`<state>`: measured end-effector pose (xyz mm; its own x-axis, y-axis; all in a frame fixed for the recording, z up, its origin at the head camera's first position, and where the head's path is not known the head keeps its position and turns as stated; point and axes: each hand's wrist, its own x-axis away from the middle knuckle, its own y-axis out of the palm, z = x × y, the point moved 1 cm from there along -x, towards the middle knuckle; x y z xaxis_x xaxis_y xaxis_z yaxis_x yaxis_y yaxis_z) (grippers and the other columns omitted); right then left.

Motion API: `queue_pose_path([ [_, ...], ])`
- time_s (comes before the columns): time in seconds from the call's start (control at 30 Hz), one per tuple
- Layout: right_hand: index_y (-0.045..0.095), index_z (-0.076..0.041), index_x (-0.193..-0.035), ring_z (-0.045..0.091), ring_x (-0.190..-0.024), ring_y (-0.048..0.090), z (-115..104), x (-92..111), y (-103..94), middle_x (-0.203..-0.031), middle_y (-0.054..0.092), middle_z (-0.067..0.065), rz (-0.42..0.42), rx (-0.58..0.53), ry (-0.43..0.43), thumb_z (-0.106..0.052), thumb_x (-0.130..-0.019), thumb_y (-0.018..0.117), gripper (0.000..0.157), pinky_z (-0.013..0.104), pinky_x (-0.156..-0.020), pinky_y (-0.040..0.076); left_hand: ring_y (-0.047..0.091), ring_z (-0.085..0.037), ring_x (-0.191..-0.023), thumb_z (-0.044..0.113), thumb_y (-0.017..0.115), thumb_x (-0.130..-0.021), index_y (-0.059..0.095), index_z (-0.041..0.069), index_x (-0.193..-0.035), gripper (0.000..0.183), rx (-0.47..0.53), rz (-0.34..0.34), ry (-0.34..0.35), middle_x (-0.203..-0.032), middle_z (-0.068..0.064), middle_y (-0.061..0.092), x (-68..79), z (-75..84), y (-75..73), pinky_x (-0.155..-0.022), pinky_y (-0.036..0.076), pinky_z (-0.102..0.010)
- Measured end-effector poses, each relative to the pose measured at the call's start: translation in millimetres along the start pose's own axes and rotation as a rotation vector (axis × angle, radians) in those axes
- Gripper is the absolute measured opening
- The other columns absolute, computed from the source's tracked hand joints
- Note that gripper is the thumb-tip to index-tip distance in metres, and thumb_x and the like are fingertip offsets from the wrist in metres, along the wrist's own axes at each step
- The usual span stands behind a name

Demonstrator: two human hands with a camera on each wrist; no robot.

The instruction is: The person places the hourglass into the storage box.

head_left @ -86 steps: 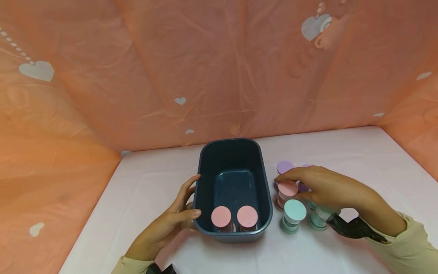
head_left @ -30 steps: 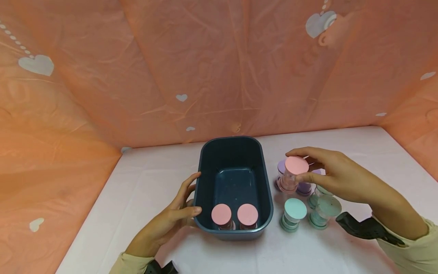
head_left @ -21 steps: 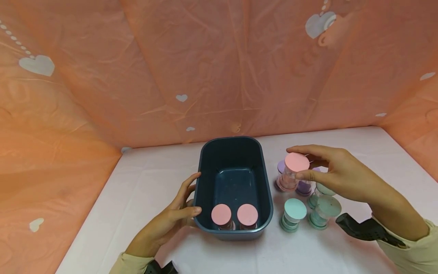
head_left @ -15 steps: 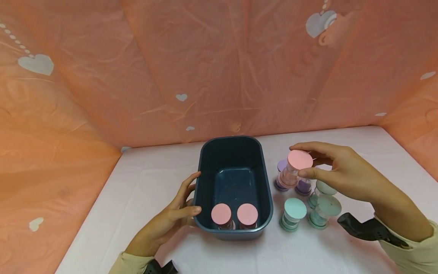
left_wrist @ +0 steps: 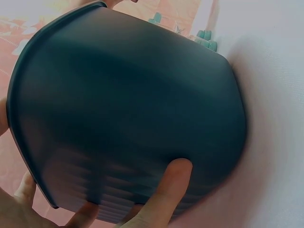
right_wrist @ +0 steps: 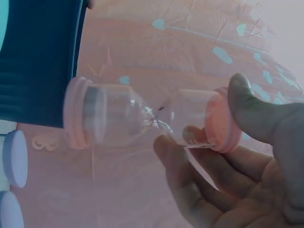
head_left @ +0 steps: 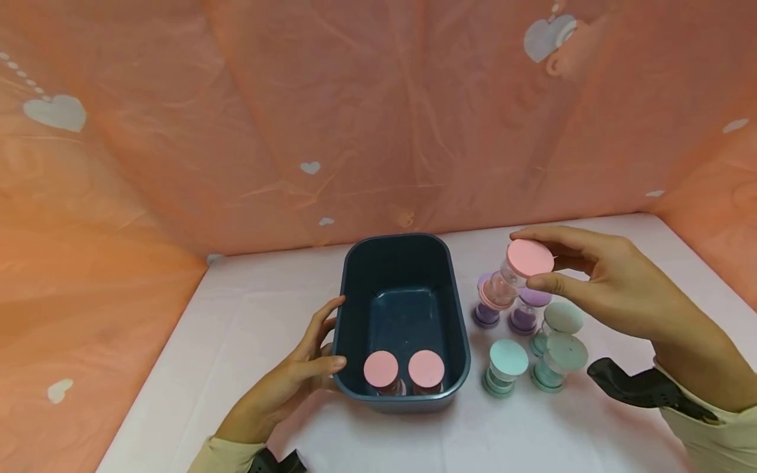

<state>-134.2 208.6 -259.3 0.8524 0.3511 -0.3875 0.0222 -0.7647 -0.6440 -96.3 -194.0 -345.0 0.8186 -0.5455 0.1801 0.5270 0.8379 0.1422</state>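
My right hand (head_left: 615,282) pinches a pink-capped sand timer (head_left: 525,261) by its upper cap, thumb on one side and fingers on the other. It tilts above two purple sand timers (head_left: 524,317); in the right wrist view its clear glass bulbs show. My left hand (head_left: 296,368) rests against the left side of a dark blue bin (head_left: 461,328), fingers spread on its outer wall, thumb and a fingertip at the rim. Two pink sand timers (head_left: 381,370) stand upright in the bin's near end.
Three green sand timers (head_left: 507,360) stand right of the bin, nearer to me than the purple ones. A white cloth (head_left: 236,328) covers the table. Orange sheeting with pale hearts (head_left: 310,168) rises behind and at both sides.
My right hand has taken hold of the pink sand timer among the others, then raised it up and rightward, tilting it. The purple timers show more fully. The left hand keeps its place.
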Motion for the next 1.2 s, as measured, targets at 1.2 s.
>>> queue_pose_path([
  [1.2,0.060,-0.017,-0.134,0.009,-0.099,0.062,-42.4,-53.9,79.5,-0.118,0.066,-0.006,-0.367,0.014,-0.149,-0.025,-0.086,0.078,0.052,0.031,-0.085,0.055,0.029,-0.034,-0.138,0.018,0.056,-0.096,0.010,0.043,-0.154,0.078,-0.022,0.006,-0.011,-0.160,-0.009,-0.001,-2.9,1.2,2.3,-0.102,0.042,-0.051],
])
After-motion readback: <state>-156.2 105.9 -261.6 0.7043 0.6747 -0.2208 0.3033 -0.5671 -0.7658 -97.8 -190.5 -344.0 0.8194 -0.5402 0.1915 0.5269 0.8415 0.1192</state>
